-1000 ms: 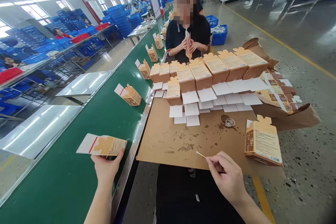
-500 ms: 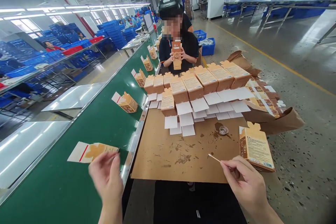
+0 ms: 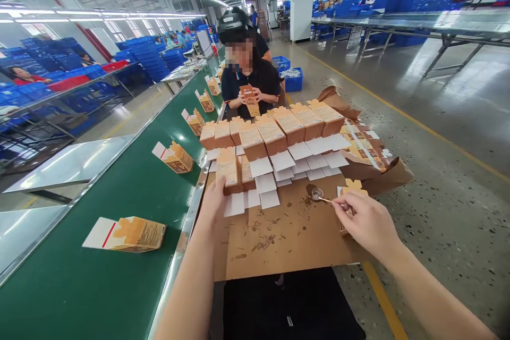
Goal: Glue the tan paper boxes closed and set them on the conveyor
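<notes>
My left hand [image 3: 214, 203] has its fingers around the lower left side of a brown and cream carton [image 3: 227, 167] at the near left end of the stack. The carton's white flap [image 3: 234, 205] sticks out toward me. Pinched in my right hand [image 3: 364, 218] is a cotton swab [image 3: 326, 200], its tip at a small clear round dish [image 3: 317, 194] on the brown cardboard sheet [image 3: 287, 244]. A single carton [image 3: 353, 186] stands behind my right hand, mostly hidden by it.
Left of me runs a green conveyor belt [image 3: 79, 281] with a metal edge, carrying spaced cartons, the nearest carton [image 3: 139, 234] lying with its flap open. Across the stack, a person [image 3: 251, 77] holds a carton. Brown wrapping paper [image 3: 392, 172] lies at the right. Wet marks spot the cardboard.
My left hand has gone from above the belt to the stack and taken hold of a carton, which sits farther left. My right hand has brought the swab to the dish. The view has shifted.
</notes>
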Demonstrator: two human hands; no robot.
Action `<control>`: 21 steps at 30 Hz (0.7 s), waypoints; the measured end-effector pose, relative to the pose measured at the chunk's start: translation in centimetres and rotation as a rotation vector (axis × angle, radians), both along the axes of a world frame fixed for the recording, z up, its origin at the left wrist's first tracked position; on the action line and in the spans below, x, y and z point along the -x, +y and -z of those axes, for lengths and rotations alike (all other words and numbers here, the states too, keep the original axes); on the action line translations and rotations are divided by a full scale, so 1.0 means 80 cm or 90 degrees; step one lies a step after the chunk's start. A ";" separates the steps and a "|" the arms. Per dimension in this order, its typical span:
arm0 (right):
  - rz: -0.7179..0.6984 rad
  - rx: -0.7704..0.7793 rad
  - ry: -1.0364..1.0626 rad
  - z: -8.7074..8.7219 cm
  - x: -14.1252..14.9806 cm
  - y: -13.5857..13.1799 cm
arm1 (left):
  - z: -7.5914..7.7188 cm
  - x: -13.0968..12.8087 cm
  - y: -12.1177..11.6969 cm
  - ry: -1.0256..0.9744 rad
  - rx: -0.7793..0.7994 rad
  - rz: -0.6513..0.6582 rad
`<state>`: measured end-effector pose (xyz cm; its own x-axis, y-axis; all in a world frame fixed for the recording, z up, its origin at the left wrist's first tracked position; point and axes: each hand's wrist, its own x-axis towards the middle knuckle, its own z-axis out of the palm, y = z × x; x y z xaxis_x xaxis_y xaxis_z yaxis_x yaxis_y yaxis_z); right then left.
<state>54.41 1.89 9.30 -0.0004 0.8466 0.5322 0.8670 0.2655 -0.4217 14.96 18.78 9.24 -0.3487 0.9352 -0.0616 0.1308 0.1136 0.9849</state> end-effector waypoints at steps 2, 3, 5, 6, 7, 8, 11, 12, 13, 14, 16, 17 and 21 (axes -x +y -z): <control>0.019 0.061 -0.032 -0.001 -0.011 0.021 | 0.009 0.018 -0.038 -0.026 0.056 -0.019; 0.020 0.092 -0.047 0.000 -0.013 0.032 | 0.014 0.028 -0.060 -0.058 0.076 -0.030; 0.024 0.152 -0.083 0.004 -0.013 0.053 | 0.028 0.045 -0.107 -0.147 0.090 -0.044; 0.025 0.180 -0.103 0.007 -0.010 0.062 | 0.035 0.053 -0.131 -0.193 0.093 -0.044; 0.023 0.205 -0.122 0.010 -0.008 0.070 | 0.042 0.058 -0.153 -0.228 0.100 -0.043; 0.019 0.224 -0.137 0.013 -0.005 0.077 | 0.048 0.063 -0.173 -0.252 0.115 -0.043; -0.002 0.253 -0.157 0.017 -0.004 0.091 | 0.059 0.065 -0.212 -0.279 0.174 -0.027; -0.008 0.258 -0.161 0.016 -0.007 0.093 | 0.060 0.062 -0.218 -0.282 0.174 -0.019; -0.010 0.264 -0.164 0.014 -0.011 0.094 | 0.061 0.059 -0.220 -0.284 0.165 -0.009; -0.006 0.266 -0.164 0.011 -0.015 0.092 | 0.061 0.056 -0.219 -0.283 0.154 0.004; 0.012 0.235 -0.141 0.006 -0.020 0.081 | 0.061 0.049 -0.213 -0.270 0.135 0.022; 0.019 0.201 -0.113 0.005 -0.018 0.071 | 0.062 0.046 -0.209 -0.260 0.130 0.023; -0.066 0.064 0.101 0.027 0.048 0.008 | 0.068 0.037 -0.204 -0.214 0.111 0.001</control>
